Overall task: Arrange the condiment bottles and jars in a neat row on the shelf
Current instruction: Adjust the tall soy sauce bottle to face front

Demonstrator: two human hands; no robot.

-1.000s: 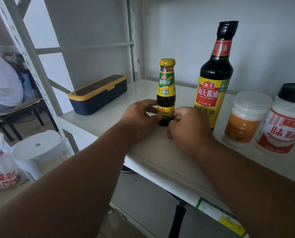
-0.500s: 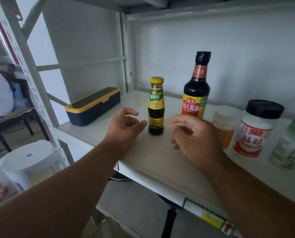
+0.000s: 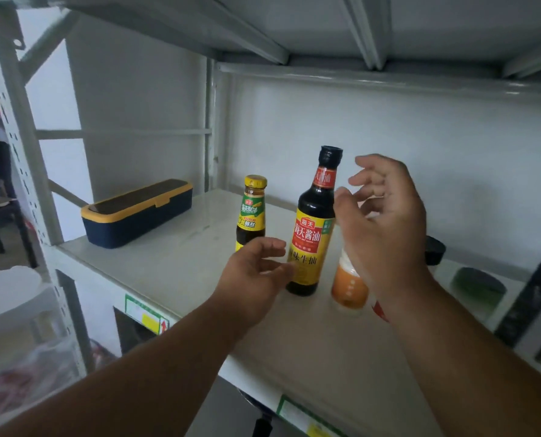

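A small dark sauce bottle (image 3: 252, 212) with a yellow cap stands on the white shelf (image 3: 174, 263). Right of it stands a tall soy sauce bottle (image 3: 313, 234) with a black cap and a yellow-red label. My left hand (image 3: 256, 275) hovers open just left of the tall bottle's base, partly covering the small bottle's foot. My right hand (image 3: 385, 228) is open with spread fingers beside the tall bottle's neck, not touching it. Behind it, an orange-labelled jar (image 3: 348, 288), a black-lidded jar (image 3: 435, 250) and a green-lidded jar (image 3: 478, 285) are partly hidden or blurred.
A navy box with a yellow-rimmed lid (image 3: 136, 212) lies at the shelf's left end. A dark upright object (image 3: 527, 294) stands at the far right. The shelf above hangs low. White stools (image 3: 7, 291) and a plastic bag (image 3: 26, 373) sit left of the rack.
Both hands let go of the small bottle and opened. They have shifted right to either side of the tall soy sauce bottle, the right hand rising. The view tilted upward.
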